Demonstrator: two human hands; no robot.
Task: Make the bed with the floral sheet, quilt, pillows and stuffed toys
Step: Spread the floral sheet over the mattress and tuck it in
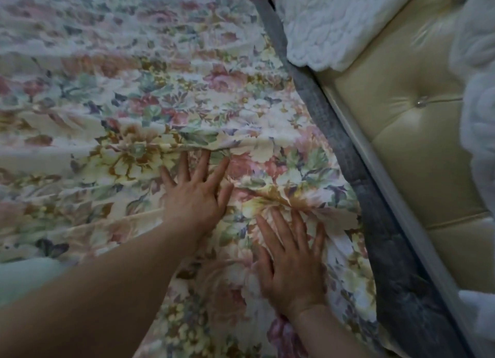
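**Crease-smoothing step, head end**

Left hand (195, 194) lies palm down with fingers spread, fingertips right at a raised fold (187, 143) that runs across the cloth. Right hand (292, 264) sits nearer the body, also flat and spread, fingertips at a bunched pucker (284, 199). Neither hand pinches anything; both press on cloth.

Under both palms is the thin cream floral sheet (107, 95) with pink, yellow and green blooms. It is laid over the bed top and still rippled in long bands to the left. Its right edge stops short of the bed side, leaving a strip of grey textured mattress (321, 111) bare.

Just past that strip stands the glossy cream button-tufted headboard (401, 149). A puffy white stitched quilt (321, 23) is bunched against it at top right, off the sleeping surface. The white fluffy mass (479, 95) at the far right could be a pillow or a toy; cannot tell.

Likely stage: early, with the sheet on but not taut.

To do it well:
- Keep palms flat and sweep outward toward the grey edge, so slack leaves the middle.
- Push the fold away, don't press it down, or it sets as a crease.
- Then draw the sheet edge over the exposed mattress strip before the quilt goes on.
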